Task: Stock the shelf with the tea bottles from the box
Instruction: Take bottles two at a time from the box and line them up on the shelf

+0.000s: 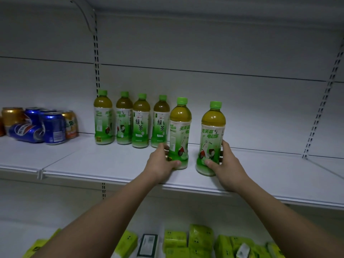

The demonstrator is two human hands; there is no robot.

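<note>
Several green tea bottles with green caps stand upright in a row on the white shelf (111, 161), the leftmost (103, 118) near the slotted upright. My left hand (161, 164) grips the base of another upright tea bottle (179, 131) at the right end of the row. My right hand (226, 164) grips the base of a second tea bottle (212, 135) just to the right of it. Both held bottles rest on the shelf, closer to the front edge than the row. The box is not in view.
Blue and gold drink cans (54, 127) crowd the shelf's left part, one blue can (26, 132) lying on its side. Bare shelf surface (270, 170) stretches to the right of the bottles. Green packets (201, 239) fill the shelf below.
</note>
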